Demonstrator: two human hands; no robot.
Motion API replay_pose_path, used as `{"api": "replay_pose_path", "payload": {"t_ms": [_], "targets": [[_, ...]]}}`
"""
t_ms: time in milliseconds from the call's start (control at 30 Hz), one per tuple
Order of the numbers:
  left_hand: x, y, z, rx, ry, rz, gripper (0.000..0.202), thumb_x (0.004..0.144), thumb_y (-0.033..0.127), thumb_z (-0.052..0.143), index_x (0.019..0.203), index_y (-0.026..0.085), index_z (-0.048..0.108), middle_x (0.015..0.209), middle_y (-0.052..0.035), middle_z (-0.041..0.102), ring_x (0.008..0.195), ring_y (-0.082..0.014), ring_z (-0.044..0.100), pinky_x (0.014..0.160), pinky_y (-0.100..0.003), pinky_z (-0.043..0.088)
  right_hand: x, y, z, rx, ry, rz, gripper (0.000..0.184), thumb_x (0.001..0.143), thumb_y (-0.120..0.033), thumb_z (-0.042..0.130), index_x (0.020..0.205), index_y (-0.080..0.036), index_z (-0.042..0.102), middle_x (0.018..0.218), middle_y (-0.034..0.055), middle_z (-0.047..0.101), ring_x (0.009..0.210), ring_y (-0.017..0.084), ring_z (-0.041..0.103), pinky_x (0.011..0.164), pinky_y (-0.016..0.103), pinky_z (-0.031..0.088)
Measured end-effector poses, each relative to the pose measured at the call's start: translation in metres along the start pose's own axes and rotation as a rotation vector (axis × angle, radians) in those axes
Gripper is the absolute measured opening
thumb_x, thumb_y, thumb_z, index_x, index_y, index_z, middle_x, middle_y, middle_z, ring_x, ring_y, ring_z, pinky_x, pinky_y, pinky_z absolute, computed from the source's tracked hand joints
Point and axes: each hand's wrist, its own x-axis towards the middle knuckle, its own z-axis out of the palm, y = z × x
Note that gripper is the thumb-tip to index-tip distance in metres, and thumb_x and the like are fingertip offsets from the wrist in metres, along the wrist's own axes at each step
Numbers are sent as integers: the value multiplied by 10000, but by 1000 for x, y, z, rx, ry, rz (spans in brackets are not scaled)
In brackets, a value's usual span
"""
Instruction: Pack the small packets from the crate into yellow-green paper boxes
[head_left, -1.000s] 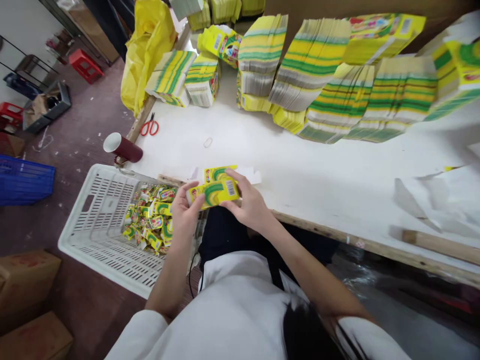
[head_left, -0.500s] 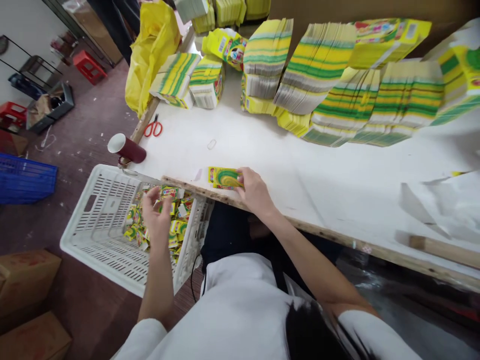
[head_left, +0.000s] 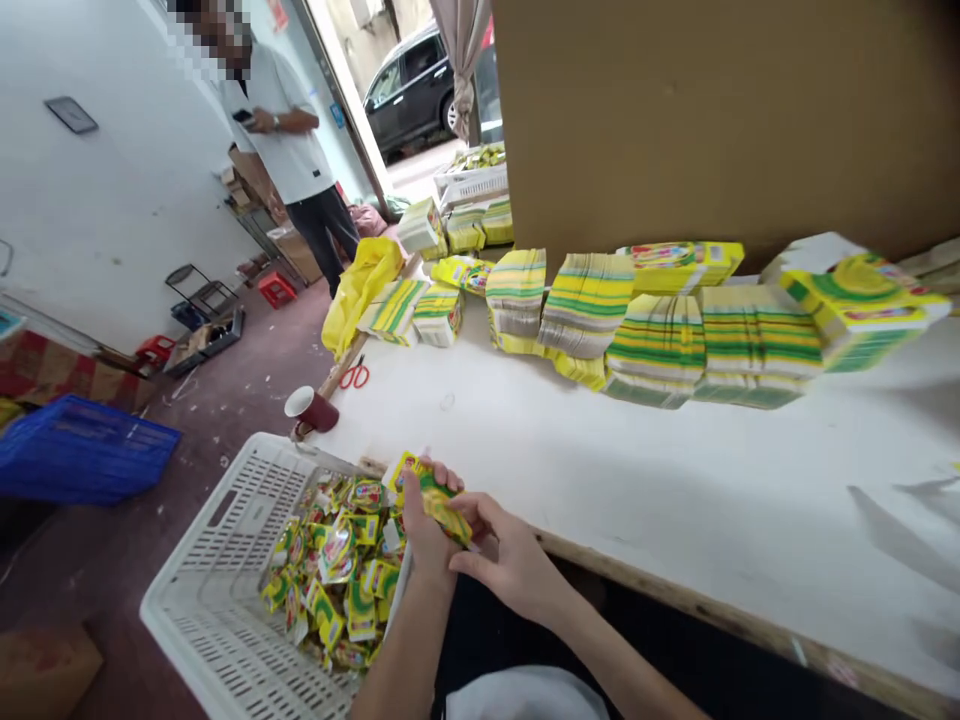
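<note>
A small flat yellow-and-green printed carton [head_left: 442, 504] is held between my hands at the table's near edge, beside the crate. My left hand [head_left: 426, 525] wraps round its far part, thumb on the near side and fingertips over the far edge. At its lower right end, the thumb and fingers of my right hand [head_left: 510, 555] close on it. To the left stands a white slotted plastic crate [head_left: 217, 560], with many small yellow-and-green packets [head_left: 337, 550] heaped inside.
Banded stacks of flat yellow-green cartons [head_left: 660, 345] line the back of the white table [head_left: 600, 460]. Red-handled scissors [head_left: 354, 374] and a maroon mug [head_left: 319, 410] are at its left edge. A person [head_left: 289, 140] stands beyond, holding a phone. A blue crate [head_left: 82, 450] sits on the floor.
My left hand has moved from over the crate to the carton and grips it. The carton has come off the tabletop, tilted, in both hands. The view has tipped up, showing the doorway and a person.
</note>
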Motion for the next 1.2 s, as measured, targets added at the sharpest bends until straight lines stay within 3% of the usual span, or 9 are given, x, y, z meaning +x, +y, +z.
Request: {"api": "replay_pose_path", "payload": {"t_ms": [200, 433, 600, 700, 800, 867, 967, 1100, 1200], "targets": [[-15, -8, 3, 65, -64, 2, 660, 574, 710, 827, 983, 215, 678, 943, -26, 669, 864, -164, 655, 806, -286, 555, -4, -2, -19, -71, 203, 25, 265, 773, -250, 672, 1032, -207, 641, 846, 7, 688, 784, 188, 632, 742, 310, 500], [-11, -4, 3, 485, -83, 162, 333, 764, 445, 803, 918, 167, 705, 902, -55, 741, 835, -180, 689, 801, -301, 539, -10, -5, -69, -423, 305, -267, 192, 959, -292, 527, 952, -231, 709, 841, 27, 760, 717, 186, 686, 658, 289, 534], [-17, 31, 10, 1026, -290, 528, 814, 714, 513, 826, 1395, 207, 500, 1457, -156, 534, 1398, -317, 468, 1165, -489, 366, -14, -10, -95, -876, 414, -625, 203, 981, -218, 539, 1040, -273, 726, 900, 27, 768, 826, 216, 680, 787, 356, 508], [-25, 40, 22, 1382, -575, 371, 1197, 489, 474, 956, 1498, 197, 375, 1526, -190, 457, 1420, -388, 424, 1180, -549, 337, -19, -19, -92, -960, 243, -736, 255, 1004, -182, 491, 1009, -302, 716, 880, -17, 755, 852, 186, 680, 1003, 401, 435], [-30, 32, 31, 1496, -695, 142, 842, 612, 391, 893, 1339, 190, 520, 1277, -131, 657, 1157, -332, 627, 1009, -484, 496, -26, -20, -84, -922, 220, -778, 266, 986, -178, 523, 1130, -330, 687, 1065, -15, 754, 1120, 208, 655, 1201, 446, 270], [-35, 23, 32, 1514, -628, 118, 628, 671, 325, 827, 1224, 185, 564, 1110, -86, 700, 981, -276, 665, 882, -420, 541, -31, -14, -81, -793, 392, -685, 422, 943, -269, 615, 1361, -313, 568, 1345, 52, 654, 1332, 272, 538, 1216, 499, 278], [-43, 11, 29, 1519, -577, 190, 717, 655, 292, 812, 1292, 189, 499, 1083, -77, 687, 942, -256, 660, 846, -393, 549, -34, -1, -77, -331, 566, -353, 698, 907, -448, 646, 1522, -270, 368, 1553, 129, 460, 1424, 326, 453, 1158, 535, 402], [-49, -2, 18, 1500, -731, 425, 856, 697, 273, 773, 1435, 242, 340, 1209, -107, 632, 1055, -273, 653, 907, -418, 552, -39, -5, -69, 268, 228, 109, 695, 869, -566, 658, 1465, -261, 473, 1502, 121, 548, 1376, 312, 530, 1141, 489, 452], [-51, -11, 10, 1483, -837, 587, 888, 683, 251, 770, 1434, 282, 296, 1201, -100, 603, 984, -258, 667, 803, -382, 576, -44, -21, -69, 404, 49, 226, 672, 789, -537, 769, 1370, -243, 599, 1428, 104, 627, 1387, 315, 523, 1204, 496, 368]]}}
